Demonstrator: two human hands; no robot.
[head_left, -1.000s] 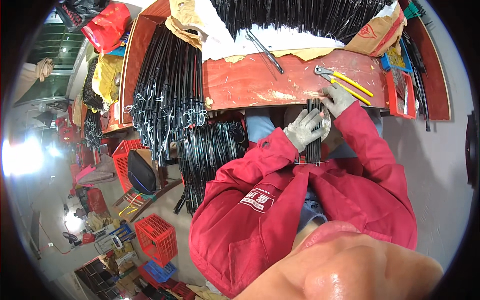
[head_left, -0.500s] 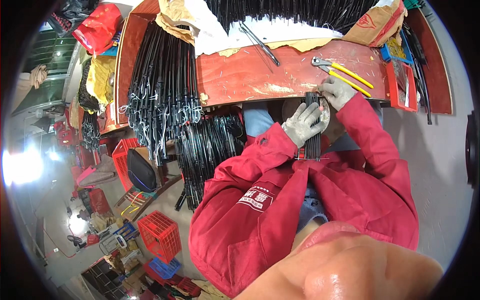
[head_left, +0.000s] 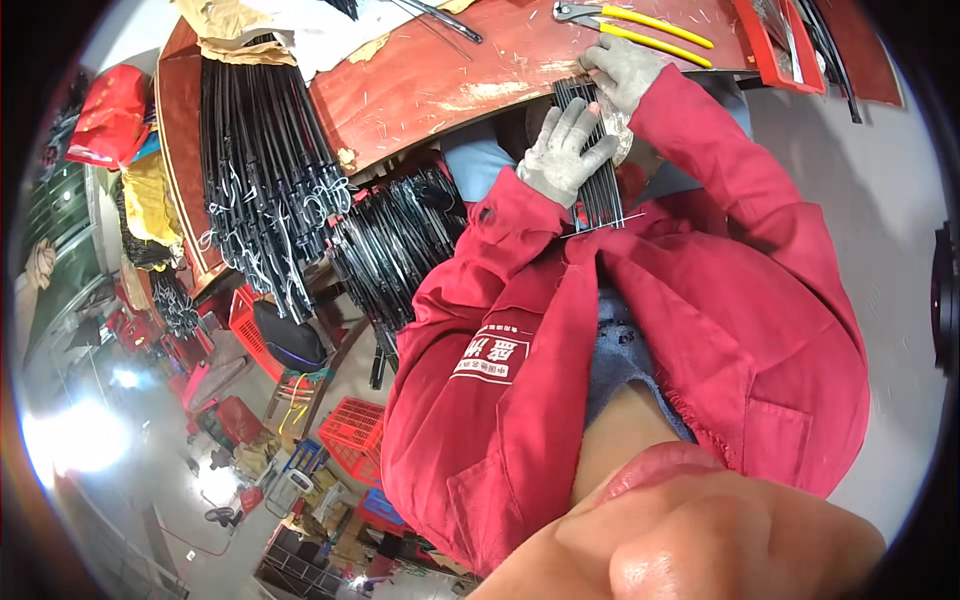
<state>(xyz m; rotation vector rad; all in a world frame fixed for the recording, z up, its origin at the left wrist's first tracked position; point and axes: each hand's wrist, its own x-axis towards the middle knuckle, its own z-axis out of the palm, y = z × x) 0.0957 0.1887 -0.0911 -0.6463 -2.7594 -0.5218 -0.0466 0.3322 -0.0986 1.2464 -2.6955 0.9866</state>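
Note:
My left hand [head_left: 562, 157], in a pale dirty work glove, lies over a row of thin black rods [head_left: 603, 192] with its fingers stretched out and apart. The rods run from the table's edge toward my lap, and a thin metal rod [head_left: 622, 224] crosses their near end. Gloved too, my right hand [head_left: 622, 75] is at the table's front edge beside the rods' far end. Its fingers are bent together; what they hold, if anything, is hidden. Yellow-handled end-cutting pliers [head_left: 650, 33] lie just beyond it on the table.
The red worn table [head_left: 440, 95] bears scattered clippings. Bundled black rods with white ties [head_left: 270, 170] overhang its left side, above another dark stack [head_left: 395, 240]. A red tray [head_left: 770, 45] stands at right. Red crates [head_left: 355, 435] are on the floor at left.
The whole view has tilted and shifted, so table and hands appear higher. My left hand still lies across the rods, and my right hand stays by their far end.

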